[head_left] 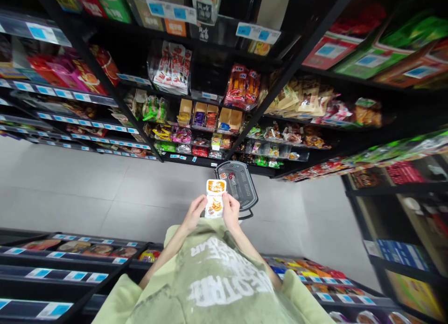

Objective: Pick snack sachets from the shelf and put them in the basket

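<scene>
I hold a small white and orange snack packet [215, 197] upright in front of my chest with both hands. My left hand [195, 213] grips its lower left edge, fingers curled round it. My right hand [231, 210] grips the right edge, thumb on the front. Just beyond the packet a dark grey shopping basket [241, 186] stands on the floor with a few small items inside.
Black store shelves packed with snack bags and boxes [241, 88] face me and run along the right side [395, 175]. More shelves with blue price tags [63, 272] sit behind and below me. Pale grey floor tiles [80, 189] stretch to the left.
</scene>
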